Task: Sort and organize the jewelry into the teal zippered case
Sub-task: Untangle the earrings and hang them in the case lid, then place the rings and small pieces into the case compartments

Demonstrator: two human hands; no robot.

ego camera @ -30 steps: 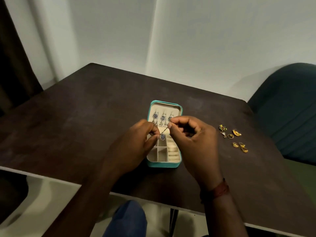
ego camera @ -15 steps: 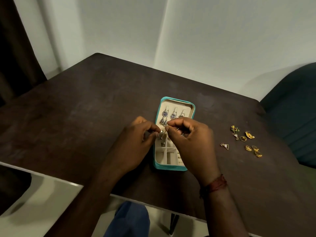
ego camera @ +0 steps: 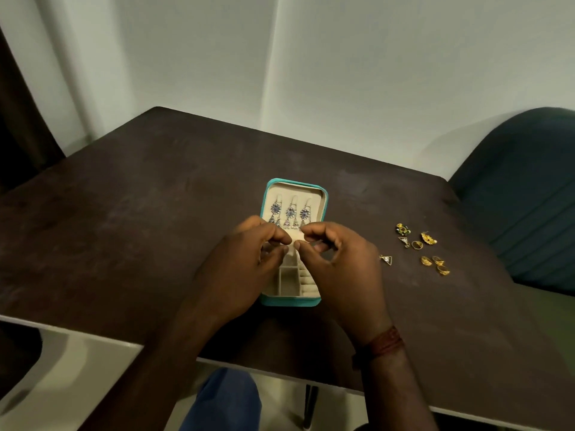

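The teal zippered case [ego camera: 324,197] lies open in the middle of the dark table [ego camera: 140,228], showing its cream lining. Three silver earrings with blue stones [ego camera: 291,213] hang in a row in its lid. My left hand [ego camera: 239,269] and my right hand [ego camera: 342,269] hover over the case's middle, thumb and forefinger of each pinched together and almost touching. The small silver earring they hold is hidden between the fingertips. The divided compartments [ego camera: 287,279] show between my wrists.
Loose gold pieces [ego camera: 432,262] lie in a cluster on the table to the right of the case, with a small triangular pendant [ego camera: 386,260] nearer my right hand. A dark green chair [ego camera: 522,194] stands past the table's right edge.
The view has shifted and the case sits more central. The dangling silver earring seen between my fingers before is now covered by my fingertips, which have drawn closer together.
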